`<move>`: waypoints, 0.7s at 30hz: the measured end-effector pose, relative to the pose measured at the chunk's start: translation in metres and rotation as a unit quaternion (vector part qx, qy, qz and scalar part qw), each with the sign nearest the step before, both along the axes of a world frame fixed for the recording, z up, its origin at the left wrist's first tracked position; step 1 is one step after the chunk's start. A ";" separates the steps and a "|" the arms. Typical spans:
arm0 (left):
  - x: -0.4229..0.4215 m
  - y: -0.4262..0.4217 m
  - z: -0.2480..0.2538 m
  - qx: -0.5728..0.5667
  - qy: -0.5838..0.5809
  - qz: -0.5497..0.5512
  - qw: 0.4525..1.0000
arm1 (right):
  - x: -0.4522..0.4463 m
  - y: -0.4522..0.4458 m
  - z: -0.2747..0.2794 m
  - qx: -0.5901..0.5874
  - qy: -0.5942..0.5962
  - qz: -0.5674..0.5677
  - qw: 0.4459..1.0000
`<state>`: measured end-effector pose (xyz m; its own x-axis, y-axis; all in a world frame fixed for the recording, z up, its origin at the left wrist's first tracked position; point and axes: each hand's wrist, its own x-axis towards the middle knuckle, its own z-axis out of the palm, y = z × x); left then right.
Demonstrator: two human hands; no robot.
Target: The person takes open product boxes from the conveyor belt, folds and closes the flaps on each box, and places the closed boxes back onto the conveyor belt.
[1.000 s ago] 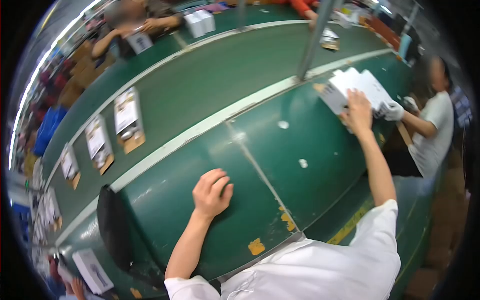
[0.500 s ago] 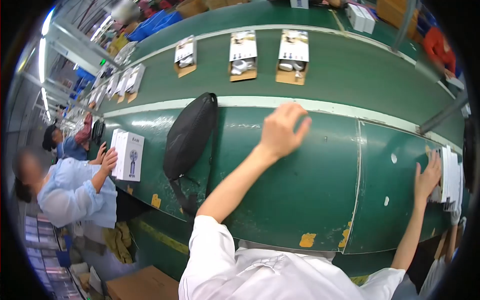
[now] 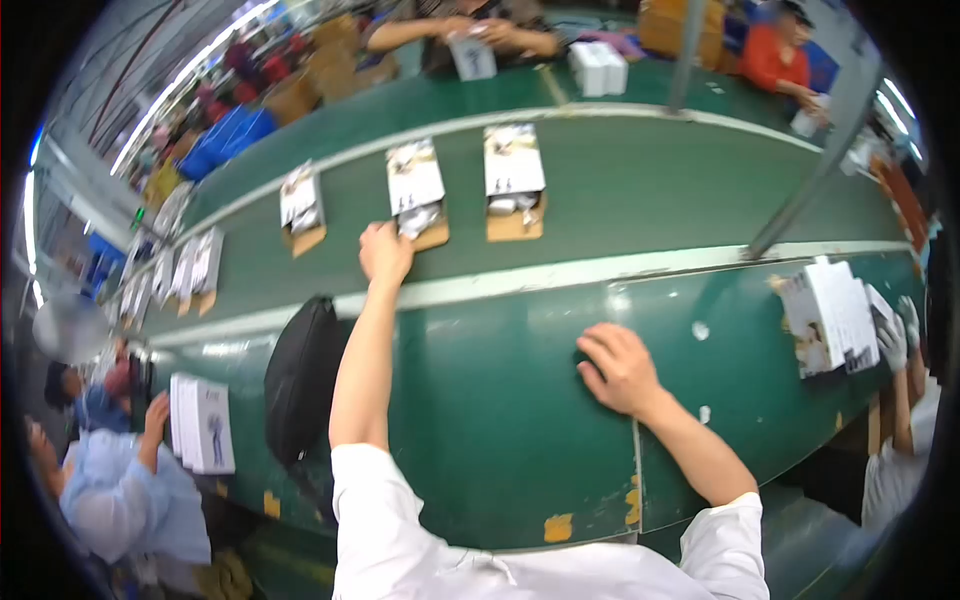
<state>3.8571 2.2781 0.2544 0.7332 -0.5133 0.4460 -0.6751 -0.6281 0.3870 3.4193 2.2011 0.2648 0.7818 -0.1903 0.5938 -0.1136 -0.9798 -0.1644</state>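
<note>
My left hand [image 3: 385, 253] reaches over the white rail to the near left corner of an open white box [image 3: 415, 178]. Its fingers are slightly bent and apart, at the box's edge; whether they touch it I cannot tell. Grey-white parts show in the box's near end, above a brown cardboard flap. Similar open boxes lie on either side, a left one [image 3: 300, 200] and a right one [image 3: 514, 165]. My right hand [image 3: 622, 370] hovers over or rests on the green table [image 3: 500, 430], fingers spread, holding nothing.
A black bag [image 3: 303, 380] lies left of my left forearm. White boxes [image 3: 205, 425] stand beside a co-worker at left. Another stack of boxes [image 3: 830, 315] is at right, near a co-worker's gloved hands [image 3: 897, 335]. A metal post [image 3: 815, 190] rises at right. People sit across the belt.
My left hand has moved forward from above the table to the middle open box. My right hand has left the box stack at right and come toward the table's middle. The view has shifted.
</note>
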 end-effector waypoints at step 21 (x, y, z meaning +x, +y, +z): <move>-0.239 0.127 0.248 0.012 -0.170 -0.525 0.834 | 0.056 0.075 0.097 0.420 -0.116 0.220 0.873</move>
